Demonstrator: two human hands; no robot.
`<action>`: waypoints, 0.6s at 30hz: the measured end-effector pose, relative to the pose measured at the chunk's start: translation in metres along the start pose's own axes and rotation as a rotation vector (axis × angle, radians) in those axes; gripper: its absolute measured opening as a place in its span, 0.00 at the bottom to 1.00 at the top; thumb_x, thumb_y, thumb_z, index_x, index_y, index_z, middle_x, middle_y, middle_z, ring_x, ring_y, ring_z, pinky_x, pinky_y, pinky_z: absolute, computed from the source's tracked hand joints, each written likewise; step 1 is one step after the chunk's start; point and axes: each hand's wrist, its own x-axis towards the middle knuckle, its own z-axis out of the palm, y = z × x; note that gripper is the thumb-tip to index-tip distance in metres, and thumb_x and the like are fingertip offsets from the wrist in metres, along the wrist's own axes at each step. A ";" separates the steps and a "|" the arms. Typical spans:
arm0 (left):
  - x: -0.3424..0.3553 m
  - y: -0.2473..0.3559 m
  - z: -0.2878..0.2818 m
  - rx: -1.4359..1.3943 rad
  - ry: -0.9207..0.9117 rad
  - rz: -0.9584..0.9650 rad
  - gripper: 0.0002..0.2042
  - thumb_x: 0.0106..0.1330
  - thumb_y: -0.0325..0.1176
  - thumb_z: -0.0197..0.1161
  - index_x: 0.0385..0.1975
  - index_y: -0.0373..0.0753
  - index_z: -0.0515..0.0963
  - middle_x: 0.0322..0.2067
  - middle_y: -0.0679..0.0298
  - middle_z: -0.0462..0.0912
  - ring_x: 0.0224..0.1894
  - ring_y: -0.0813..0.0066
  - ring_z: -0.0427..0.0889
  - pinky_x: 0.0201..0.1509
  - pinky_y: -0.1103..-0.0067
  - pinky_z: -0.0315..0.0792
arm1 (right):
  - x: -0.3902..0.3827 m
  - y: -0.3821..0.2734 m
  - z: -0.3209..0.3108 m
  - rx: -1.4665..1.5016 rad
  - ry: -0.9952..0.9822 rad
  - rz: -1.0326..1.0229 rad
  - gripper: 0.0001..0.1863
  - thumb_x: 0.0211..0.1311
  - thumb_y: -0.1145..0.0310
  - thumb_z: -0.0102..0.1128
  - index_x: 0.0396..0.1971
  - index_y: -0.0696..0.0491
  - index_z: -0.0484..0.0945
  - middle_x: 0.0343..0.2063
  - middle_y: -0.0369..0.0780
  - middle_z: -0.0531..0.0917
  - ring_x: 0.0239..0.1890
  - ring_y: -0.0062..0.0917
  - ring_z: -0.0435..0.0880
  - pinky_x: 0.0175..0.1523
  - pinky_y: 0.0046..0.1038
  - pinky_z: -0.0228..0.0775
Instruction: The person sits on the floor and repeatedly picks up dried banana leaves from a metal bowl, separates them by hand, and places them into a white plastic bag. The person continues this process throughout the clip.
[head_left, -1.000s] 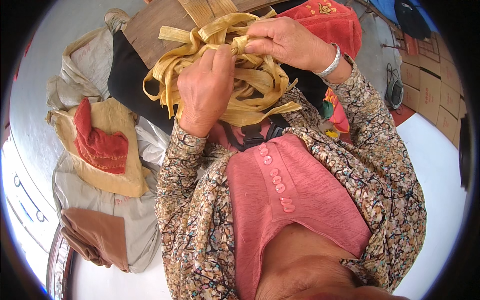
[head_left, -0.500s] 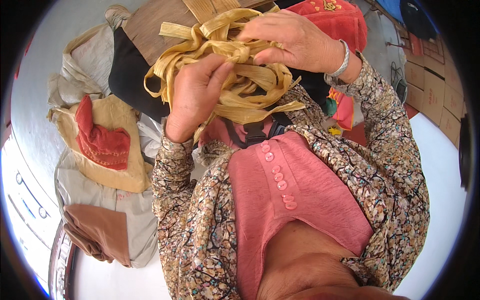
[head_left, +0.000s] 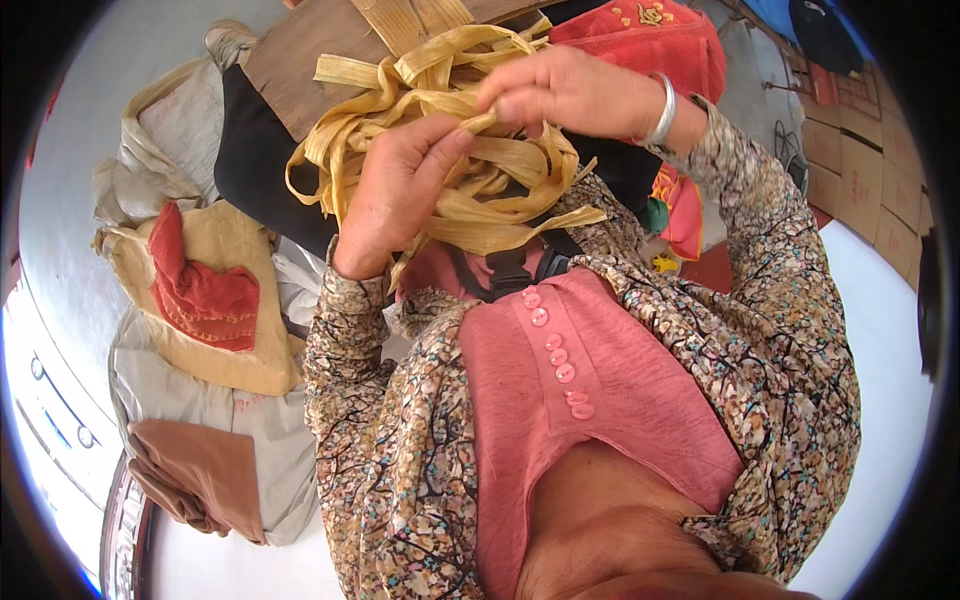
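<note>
A loose tangle of flat yellow dried-leaf strips (head_left: 520, 165) lies over my lap, with strips curling out on all sides. My left hand (head_left: 402, 185) is closed, its thumb and forefinger pinching a strip near the middle of the tangle. Close beside it, my right hand (head_left: 560, 95) pinches the same strip between thumb and fingers, just right of the left fingertips. The short piece between the two hands looks twisted or folded. Beyond the hands, a wider woven strip (head_left: 405, 25) rests on a brown wooden board (head_left: 310, 70).
A red towel (head_left: 650, 45) lies beyond my right hand. To the left are pale sacks (head_left: 160, 130), a tan cloth with a red cloth (head_left: 205, 290) on it, and a brown cloth (head_left: 205, 470). Cardboard boxes (head_left: 860, 180) stand stacked at the far right.
My right hand has closed in from spread fingers to a pinch beside the left fingertips. A knot-like bulge visible between the hands before is now covered by fingers. The left hand barely moved.
</note>
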 end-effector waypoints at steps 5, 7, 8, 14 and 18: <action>0.008 0.001 0.002 0.168 0.013 0.046 0.11 0.71 0.33 0.56 0.39 0.29 0.79 0.27 0.69 0.79 0.29 0.84 0.72 0.35 0.85 0.68 | 0.002 -0.004 -0.001 0.295 0.058 0.164 0.19 0.67 0.56 0.56 0.45 0.57 0.79 0.29 0.33 0.82 0.27 0.14 0.82 0.32 0.16 0.74; 0.011 0.001 0.002 0.149 0.027 0.046 0.11 0.71 0.33 0.56 0.37 0.30 0.79 0.26 0.71 0.78 0.28 0.85 0.71 0.33 0.85 0.67 | 0.006 0.000 -0.010 0.247 -0.002 0.153 0.16 0.65 0.60 0.59 0.43 0.57 0.80 0.28 0.33 0.82 0.26 0.14 0.81 0.32 0.17 0.74; 0.012 0.001 0.002 0.065 -0.016 0.021 0.11 0.71 0.33 0.56 0.37 0.30 0.79 0.26 0.71 0.77 0.28 0.86 0.70 0.33 0.86 0.67 | 0.006 0.000 -0.014 0.222 -0.032 0.148 0.15 0.64 0.61 0.60 0.41 0.58 0.81 0.27 0.33 0.82 0.26 0.14 0.81 0.32 0.17 0.74; 0.015 0.010 -0.010 -0.111 -0.027 -0.110 0.11 0.71 0.33 0.55 0.39 0.31 0.80 0.25 0.74 0.73 0.28 0.88 0.67 0.31 0.88 0.64 | 0.009 -0.001 -0.019 0.156 0.118 0.030 0.11 0.63 0.66 0.60 0.37 0.59 0.80 0.22 0.31 0.78 0.21 0.13 0.75 0.28 0.17 0.69; 0.040 -0.008 -0.032 -0.116 0.152 0.021 0.12 0.71 0.33 0.55 0.43 0.30 0.79 0.24 0.73 0.74 0.27 0.88 0.67 0.29 0.88 0.62 | 0.029 -0.004 -0.032 -0.082 0.344 -0.060 0.10 0.67 0.65 0.55 0.39 0.56 0.80 0.22 0.30 0.77 0.22 0.12 0.72 0.28 0.17 0.66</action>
